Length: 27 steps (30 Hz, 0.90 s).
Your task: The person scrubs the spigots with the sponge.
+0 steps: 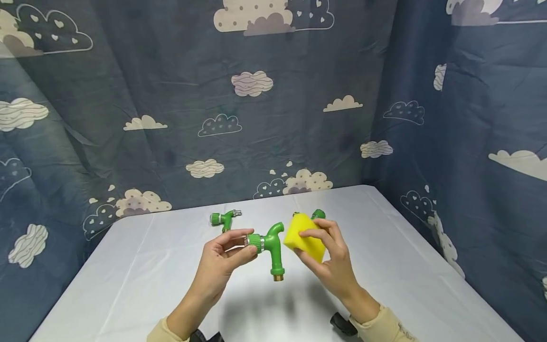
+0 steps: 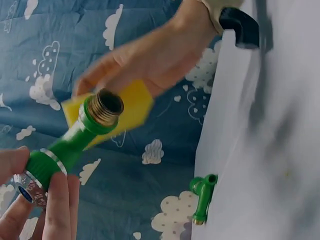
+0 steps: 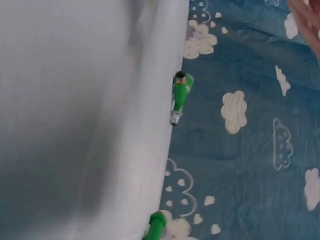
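My left hand (image 1: 220, 261) pinches a green plastic tap (image 1: 274, 247) by its ribbed knob end, above the table. The tap's spout curves up at the top, and its brass threaded end points down. In the left wrist view the open mouth of that thread (image 2: 106, 107) faces the camera. Just right of the tap, my right hand (image 1: 335, 256) grips a yellow sponge (image 1: 299, 230) between thumb and fingers. From the head view I cannot tell whether sponge and tap touch. The right wrist view shows only part of a hand (image 3: 307, 20), without the sponge.
On the white table (image 1: 171, 275), a second green tap (image 1: 222, 219) with a metal nozzle lies at the back left. Another green tap (image 1: 318, 214) sits behind the sponge, mostly hidden. Dark cloud-patterned curtains (image 1: 171, 95) enclose the back and sides.
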Tool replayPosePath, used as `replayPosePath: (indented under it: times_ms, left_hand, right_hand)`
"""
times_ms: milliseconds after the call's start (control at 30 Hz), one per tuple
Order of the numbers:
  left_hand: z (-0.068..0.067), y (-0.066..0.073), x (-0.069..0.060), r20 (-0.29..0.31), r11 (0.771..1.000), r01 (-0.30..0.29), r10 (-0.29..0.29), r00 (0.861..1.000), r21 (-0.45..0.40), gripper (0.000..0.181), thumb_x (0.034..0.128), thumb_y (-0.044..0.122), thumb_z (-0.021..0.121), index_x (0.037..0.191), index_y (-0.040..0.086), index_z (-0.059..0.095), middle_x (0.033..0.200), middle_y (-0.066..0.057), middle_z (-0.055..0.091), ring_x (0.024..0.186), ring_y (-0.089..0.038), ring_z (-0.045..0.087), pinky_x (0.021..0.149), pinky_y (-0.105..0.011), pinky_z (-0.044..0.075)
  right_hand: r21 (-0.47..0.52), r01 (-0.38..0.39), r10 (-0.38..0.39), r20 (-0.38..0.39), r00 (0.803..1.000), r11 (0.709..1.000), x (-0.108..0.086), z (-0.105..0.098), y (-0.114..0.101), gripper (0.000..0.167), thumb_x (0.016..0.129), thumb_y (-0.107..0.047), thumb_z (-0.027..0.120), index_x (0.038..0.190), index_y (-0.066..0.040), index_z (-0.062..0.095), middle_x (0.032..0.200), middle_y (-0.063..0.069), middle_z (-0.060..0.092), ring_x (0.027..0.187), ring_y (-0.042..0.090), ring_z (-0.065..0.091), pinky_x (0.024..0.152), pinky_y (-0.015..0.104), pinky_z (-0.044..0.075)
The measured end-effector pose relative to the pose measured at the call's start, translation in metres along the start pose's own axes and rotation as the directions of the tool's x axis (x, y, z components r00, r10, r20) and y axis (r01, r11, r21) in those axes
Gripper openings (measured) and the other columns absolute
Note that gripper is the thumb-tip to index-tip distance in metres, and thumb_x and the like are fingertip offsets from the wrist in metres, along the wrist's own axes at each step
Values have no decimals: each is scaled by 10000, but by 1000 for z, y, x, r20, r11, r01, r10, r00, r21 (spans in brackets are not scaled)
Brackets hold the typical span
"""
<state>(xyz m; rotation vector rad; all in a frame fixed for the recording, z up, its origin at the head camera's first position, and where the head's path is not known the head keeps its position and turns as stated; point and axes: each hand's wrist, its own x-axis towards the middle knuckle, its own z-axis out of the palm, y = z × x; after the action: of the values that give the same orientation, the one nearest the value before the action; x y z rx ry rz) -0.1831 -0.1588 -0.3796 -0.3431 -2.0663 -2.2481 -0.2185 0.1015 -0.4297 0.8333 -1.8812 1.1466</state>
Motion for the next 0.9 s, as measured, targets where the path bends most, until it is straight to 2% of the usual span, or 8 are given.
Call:
replayPosePath:
  times_ms: [133, 233, 300, 400, 500, 667, 767, 900]
  left_hand:
    - [3, -3, 0, -36, 996, 3, 0, 999, 88, 413, 861, 51, 890, 1252, 28, 760, 1151, -89, 752, 932, -170, 802, 887, -308, 668]
    - [6, -3, -2, 15, 989, 20, -22, 1000, 145, 397, 847, 107, 918, 1221, 72, 790, 1166, -105, 759, 938, -186, 788, 858, -288, 665]
    - [6, -1, -4, 62, 985, 21, -32, 998, 170, 399, 845, 136, 925, 1220, 84, 799, 1133, -98, 763, 918, -180, 770, 836, -287, 665]
    - [3, 5, -7, 100, 983, 15, -34, 994, 185, 414, 834, 149, 936, 1222, 93, 802, 1049, -59, 756, 880, -151, 748, 815, -294, 669]
    - [1, 10, -7, 102, 982, 10, -30, 994, 190, 427, 813, 116, 943, 1216, 85, 803, 997, -15, 744, 849, -121, 737, 801, -299, 669]
    - [-2, 10, -5, 12, 980, -7, 4, 1000, 199, 413, 785, 57, 947, 1172, 57, 803, 994, -20, 773, 833, -141, 774, 800, -290, 664]
    - [-1, 8, -4, -46, 973, -9, 20, 999, 229, 387, 774, 93, 966, 1130, 95, 814, 1019, -52, 789, 820, -171, 789, 789, -281, 658]
    - [1, 8, -5, -42, 973, -30, 41, 998, 228, 374, 791, 112, 959, 1134, 100, 810, 1071, -111, 778, 843, -211, 803, 799, -297, 672]
  right_hand:
    - [-3, 211, -211, 43, 977, 977, 1, 2, -8, 230, 1038, -351, 731, 1161, -157, 741, 1313, 246, 567, 1257, 276, 560, 1157, 144, 450]
    - [-38, 333, -326, 120, 938, 942, 2, 4, -15, 278, 1090, -431, 605, 1173, -202, 739, 1323, 235, 571, 1256, 308, 537, 1183, 171, 430]
    - [-72, 358, -346, 144, 927, 931, 3, 4, -18, 280, 1099, -441, 580, 1174, -226, 743, 1334, 218, 583, 1250, 320, 538, 1173, 197, 442]
    - [-125, 324, -306, 141, 941, 938, 7, 2, -16, 316, 1102, -472, 555, 1165, -227, 745, 1344, 211, 591, 1238, 336, 551, 1141, 238, 482]
    - [-166, 220, -203, 116, 972, 961, 10, -3, -9, 398, 1094, -531, 527, 1172, -204, 741, 1361, 221, 573, 1246, 351, 549, 1131, 226, 485]
    - [-143, 66, -66, 6, 998, 988, 16, -8, -1, 463, 1067, -565, 568, 1161, -143, 735, 1349, 237, 549, 1250, 322, 539, 1144, 121, 412]
    - [-87, 133, -134, -10, 991, 987, 17, -5, -7, 402, 1067, -507, 621, 1150, -131, 739, 1328, 256, 558, 1225, 321, 559, 1131, 128, 436]
    - [-29, 250, -244, 128, 961, 968, 14, 1, -19, 279, 1072, -425, 650, 1197, -192, 736, 1365, 224, 557, 1235, 319, 560, 1113, 198, 502]
